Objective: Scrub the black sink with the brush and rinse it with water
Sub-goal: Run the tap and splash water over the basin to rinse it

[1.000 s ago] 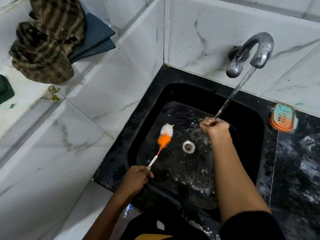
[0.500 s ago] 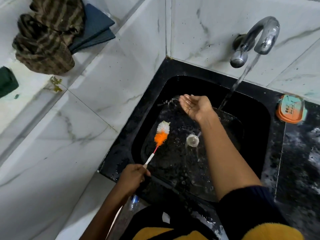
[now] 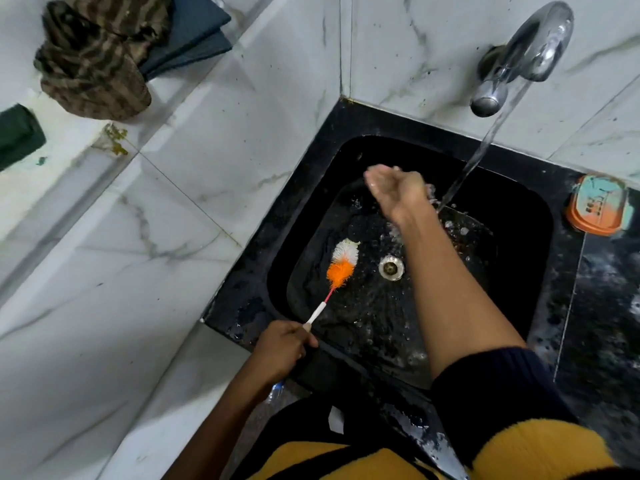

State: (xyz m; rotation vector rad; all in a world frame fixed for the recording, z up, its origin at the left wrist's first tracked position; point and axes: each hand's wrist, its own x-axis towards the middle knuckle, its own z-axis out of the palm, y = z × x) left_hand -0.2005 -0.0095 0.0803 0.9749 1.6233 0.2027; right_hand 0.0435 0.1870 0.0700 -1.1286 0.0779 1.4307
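Sink (image 3: 519, 216), black, square basin set in the corner of a black table (image 3: 602, 306) against white marble-pattern wall tiles. Basin contents: a thin sheet of water with bubbles and splash over the floor, a round metal drain (image 3: 391, 267) near the centre, and the brush (image 3: 341, 263). Brush head is white at the tip and orange behind, lying on the wet basin floor just left of the drain; its thin red-and-white handle runs down-left to the basin's front-left edge.

Left hand (image 3: 278, 351): grip closed around the end of the brush handle, fist sitting over the front-left rim of the sink.

Right hand (image 3: 394, 188): grip open, holding nothing, fingers loosely extended and wet, held above the rear of the basin just left of the water stream. Forearm crosses the basin diagonally.

Tap (image 3: 519, 57), chrome, wall-mounted, running; stream (image 3: 474, 161) falls slantwise into the rear right part of the basin, landing close beside the right hand.

Soap dish (image 3: 595, 209), orange with teal lid, on the table at the right rim of the sink; contents not visible.

Folded cloths (image 3: 114, 53) on a ledge, upper left
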